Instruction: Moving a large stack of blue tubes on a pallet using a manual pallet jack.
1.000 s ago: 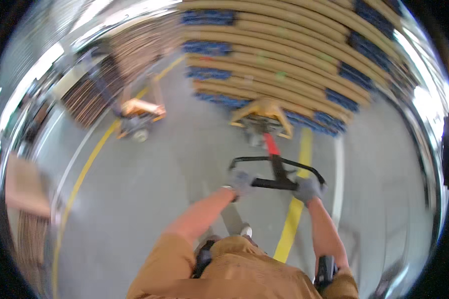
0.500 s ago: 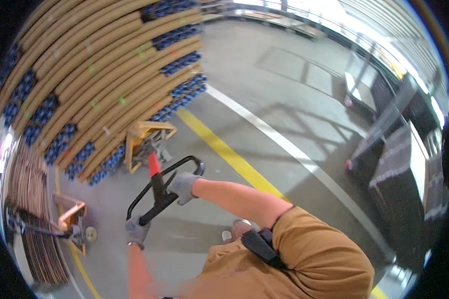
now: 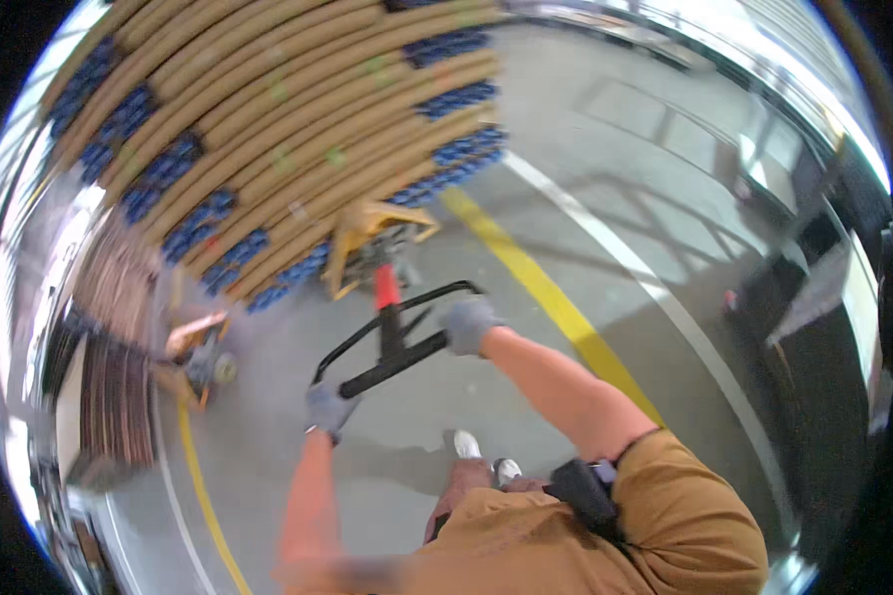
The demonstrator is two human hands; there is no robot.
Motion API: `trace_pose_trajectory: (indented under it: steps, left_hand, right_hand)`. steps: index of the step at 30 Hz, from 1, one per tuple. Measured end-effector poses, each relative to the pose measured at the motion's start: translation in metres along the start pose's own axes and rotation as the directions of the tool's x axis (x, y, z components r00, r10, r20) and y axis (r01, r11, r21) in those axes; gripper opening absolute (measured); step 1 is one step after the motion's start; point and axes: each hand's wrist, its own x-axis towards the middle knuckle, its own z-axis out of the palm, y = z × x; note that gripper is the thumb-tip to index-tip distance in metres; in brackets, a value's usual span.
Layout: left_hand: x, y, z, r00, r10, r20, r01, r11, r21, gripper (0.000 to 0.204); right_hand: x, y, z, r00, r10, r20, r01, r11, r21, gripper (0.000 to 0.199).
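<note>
Black, the handle [image 3: 395, 365] of the pallet truck [image 3: 395, 248] sits in front of me, out beyond my shoes [image 3: 465, 444], tilted so that its right end lies farther ahead than its left. My left hand [image 3: 329, 407], in a grey glove, is curled around the left end of the crossbar, and my right hand [image 3: 469, 323], gloved the same, wraps the right end; blur keeps me from telling how each finger lies. A red section [image 3: 386, 286] of the shaft joins the handle to the truck's orange-yellow frame and grey workings, which stand right at the near side of a tall stack of long brown tubes [image 3: 298, 129] with blue ends. I cannot see whether the forks are under it. To my left, well apart, a second orange pallet truck [image 3: 208, 362] stands near a pile of brown sheets [image 3: 117, 412]. On the grey floor [image 3: 566, 198] to my right, a yellow line [image 3: 546, 288] and a white line [image 3: 655, 288] run slantwise past my right forearm.
</note>
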Motion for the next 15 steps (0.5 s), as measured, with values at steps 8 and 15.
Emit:
trace_pose_trajectory:
  steps: [8, 15]
  left_hand:
    - [0.016, 0.090, 0.012, 0.995, 0.035, 0.097, -0.042, 0.997, 0.065, 0.025]
    - [0.034, 0.128, 0.038, 0.999, 0.009, 0.051, -0.012, 0.998, 0.055, 0.021]
  right_hand:
    - [-0.044, 0.066, -0.003, 0.996, 0.052, -0.076, -0.059, 0.993, -0.102, 0.021]
    - [-0.043, 0.116, 0.003, 0.990, 0.028, -0.135, -0.043, 0.993, -0.113, 0.022]
